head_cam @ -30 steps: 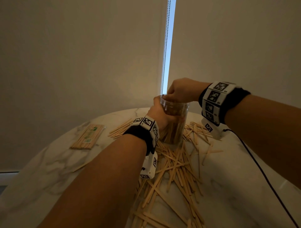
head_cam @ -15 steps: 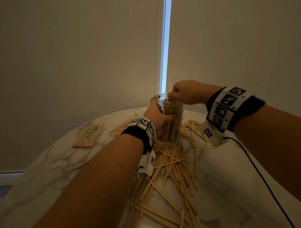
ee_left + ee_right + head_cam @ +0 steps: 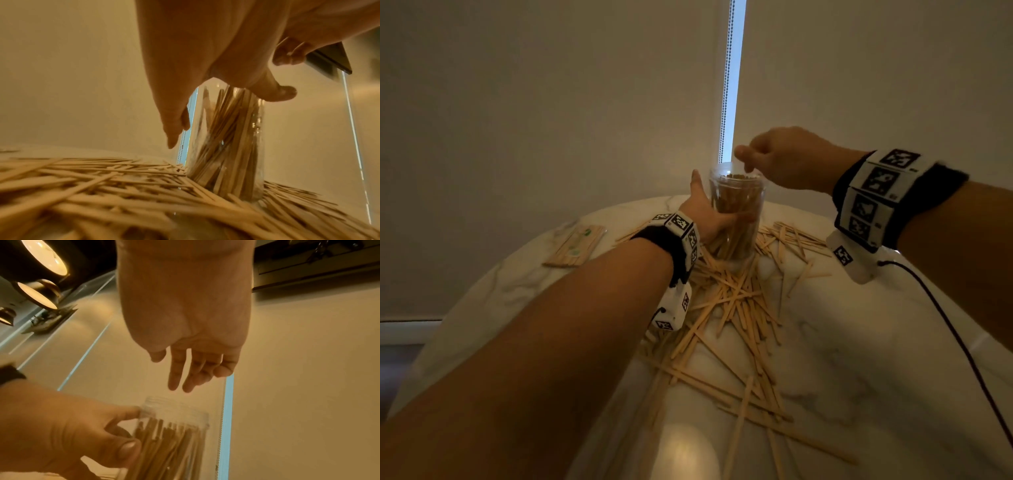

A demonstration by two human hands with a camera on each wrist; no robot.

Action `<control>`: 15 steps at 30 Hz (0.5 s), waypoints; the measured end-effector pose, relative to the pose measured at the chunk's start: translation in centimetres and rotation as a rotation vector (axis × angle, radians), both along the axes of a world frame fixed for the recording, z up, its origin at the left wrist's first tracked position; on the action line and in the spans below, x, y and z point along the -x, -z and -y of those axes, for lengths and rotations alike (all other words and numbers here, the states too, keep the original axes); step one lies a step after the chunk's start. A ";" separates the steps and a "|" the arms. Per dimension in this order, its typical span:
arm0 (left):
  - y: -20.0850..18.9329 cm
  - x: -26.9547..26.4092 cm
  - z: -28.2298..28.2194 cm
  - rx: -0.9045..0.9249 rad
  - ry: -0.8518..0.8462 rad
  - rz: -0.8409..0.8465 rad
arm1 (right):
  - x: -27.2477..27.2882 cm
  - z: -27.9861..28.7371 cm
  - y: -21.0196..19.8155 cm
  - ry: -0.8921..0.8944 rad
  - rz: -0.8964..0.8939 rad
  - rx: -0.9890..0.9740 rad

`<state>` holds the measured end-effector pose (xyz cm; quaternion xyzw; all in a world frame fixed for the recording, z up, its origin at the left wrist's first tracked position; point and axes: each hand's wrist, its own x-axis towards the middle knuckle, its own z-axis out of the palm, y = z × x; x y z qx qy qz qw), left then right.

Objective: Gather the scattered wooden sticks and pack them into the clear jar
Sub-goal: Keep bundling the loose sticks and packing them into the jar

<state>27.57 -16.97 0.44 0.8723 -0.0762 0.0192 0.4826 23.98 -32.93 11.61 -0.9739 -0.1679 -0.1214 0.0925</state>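
Backdrop: pale roller blinds (image 3: pixel 551 120) behind the table, a bright slit with a bead chain (image 3: pixel 726 82) between two panels.
Surface: round white marble tabletop (image 3: pixel 876 377), far edge curving close behind the jar.
Clear jar (image 3: pixel 738 216): stands upright near the far edge of the tabletop, lidless, its base among loose sticks.
Jar contents: wooden sticks (image 3: pixel 164 443) packed on end, some leaning; their tips reach just below the rim.
Scattered sticks (image 3: pixel 729 318): a crisscrossed heap runs from the jar's base toward the near edge, with more fanned out to the right of the jar.
Side bundle (image 3: pixel 577 245): a flat wrapped pack of sticks near the far-left edge, well apart from the jar.
Left hand (image 3: pixel 709 216): grips the jar's left side, thumb across the near wall, fingers curled round the far side.
Right hand (image 3: pixel 780 157): just above the jar mouth, fingers (image 3: pixel 180 374) loosely extended downward, close together, holding nothing.
Open room: bare marble along the right and near-right of the tabletop; a black cable (image 3: pixel 962 346) crosses it.
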 end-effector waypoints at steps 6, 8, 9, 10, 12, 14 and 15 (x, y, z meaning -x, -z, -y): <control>-0.5 5.4 -4.1 -0.336 -0.108 0.000 | 8.1 0.7 2.2 0.040 -0.081 -0.088; -0.6 7.7 -6.0 -0.416 -0.131 0.030 | 11.2 0.5 3.9 0.012 -0.235 -0.021; -0.8 9.0 -6.9 -0.444 -0.140 0.025 | 12.6 0.4 4.8 0.000 -0.291 0.019; -1.0 10.3 -7.7 -0.463 -0.136 -0.003 | 13.7 0.3 5.8 -0.002 -0.345 0.062; -1.6 13.4 -9.0 -0.537 -0.095 -0.098 | 15.8 0.2 7.6 0.020 -0.471 0.138; -2.2 17.1 -9.9 -0.695 -0.037 -0.193 | 17.8 0.1 9.0 0.055 -0.582 0.216; -2.4 19.1 -10.1 -0.774 -0.014 -0.242 | 18.6 0.0 9.6 0.067 -0.602 0.262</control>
